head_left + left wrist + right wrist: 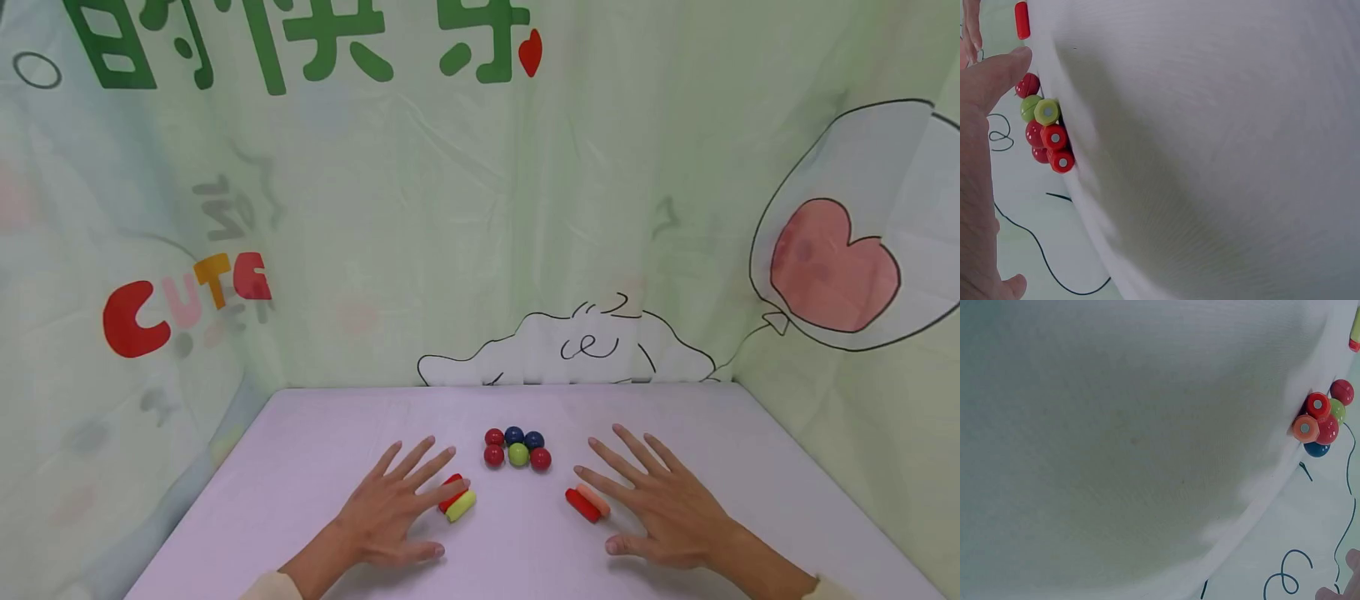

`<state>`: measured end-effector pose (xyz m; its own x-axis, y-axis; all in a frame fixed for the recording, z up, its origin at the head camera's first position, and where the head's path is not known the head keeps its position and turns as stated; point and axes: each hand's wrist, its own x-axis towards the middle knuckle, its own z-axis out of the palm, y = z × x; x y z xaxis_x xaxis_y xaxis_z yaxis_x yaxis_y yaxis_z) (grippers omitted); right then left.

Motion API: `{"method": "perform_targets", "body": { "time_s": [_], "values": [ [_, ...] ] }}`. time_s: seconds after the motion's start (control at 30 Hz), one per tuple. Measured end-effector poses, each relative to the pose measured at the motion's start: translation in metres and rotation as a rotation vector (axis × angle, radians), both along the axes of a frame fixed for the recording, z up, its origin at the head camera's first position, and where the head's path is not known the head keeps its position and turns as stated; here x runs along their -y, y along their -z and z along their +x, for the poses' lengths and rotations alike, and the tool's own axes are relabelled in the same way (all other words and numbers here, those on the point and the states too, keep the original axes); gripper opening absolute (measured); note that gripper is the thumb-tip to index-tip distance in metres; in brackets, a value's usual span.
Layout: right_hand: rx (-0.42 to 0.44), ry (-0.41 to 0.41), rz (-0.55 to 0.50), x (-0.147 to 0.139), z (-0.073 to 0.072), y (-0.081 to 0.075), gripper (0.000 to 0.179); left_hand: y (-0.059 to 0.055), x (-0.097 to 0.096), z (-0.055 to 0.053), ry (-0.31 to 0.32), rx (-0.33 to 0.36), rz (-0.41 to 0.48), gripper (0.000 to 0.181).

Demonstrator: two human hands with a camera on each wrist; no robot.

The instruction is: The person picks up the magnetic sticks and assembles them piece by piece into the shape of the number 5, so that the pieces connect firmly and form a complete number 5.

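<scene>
Both hands hover over the table with fingers spread and hold nothing. My left hand point(386, 512) has its index finger across a red rod point(452, 480) in the head view, hiding part of it. Beside that lies a yellow rod point(461, 506). The left wrist view shows pale discs in the rod ends, with two red ends point(1055, 137) below the yellow one. My right hand point(667, 512) spreads just right of a red rod point(582, 505) and an orange rod point(593, 499), lying side by side. Only fingertips point(1350, 575) of it show in the right wrist view.
Beyond the rods, several shiny balls sit clustered: red point(494, 455), blue point(513, 435) and green point(518, 454). The pale lilac table point(517, 558) ends at a printed curtain point(465, 217), which also hangs along both sides.
</scene>
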<state>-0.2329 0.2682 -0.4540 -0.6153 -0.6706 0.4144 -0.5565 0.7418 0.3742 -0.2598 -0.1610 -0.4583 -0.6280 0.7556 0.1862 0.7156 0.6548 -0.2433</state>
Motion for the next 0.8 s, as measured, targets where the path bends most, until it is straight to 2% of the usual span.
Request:
{"method": "perform_targets", "body": {
  "time_s": [0.17,0.3,0.6,0.7,0.8],
  "values": [
    [0.012,0.000,-0.006,0.002,-0.002,0.000,0.090,0.000,0.000,-0.001,-0.003,0.012,0.019,0.080],
    [0.021,0.012,-0.014,0.006,-0.001,0.000,0.089,0.001,-0.001,-0.001,-0.011,0.065,0.040,0.080],
    [0.201,0.078,-0.134,0.028,0.001,-0.007,0.085,0.000,-0.007,-0.006,-0.098,0.297,0.065,0.085],
    [0.241,0.090,-0.149,0.037,-0.001,-0.011,0.086,0.003,-0.010,-0.010,-0.101,0.336,0.085,0.084],
    [0.278,0.095,-0.162,0.046,-0.004,-0.016,0.085,0.004,-0.015,-0.014,-0.105,0.341,0.116,0.082]
  ]
}}
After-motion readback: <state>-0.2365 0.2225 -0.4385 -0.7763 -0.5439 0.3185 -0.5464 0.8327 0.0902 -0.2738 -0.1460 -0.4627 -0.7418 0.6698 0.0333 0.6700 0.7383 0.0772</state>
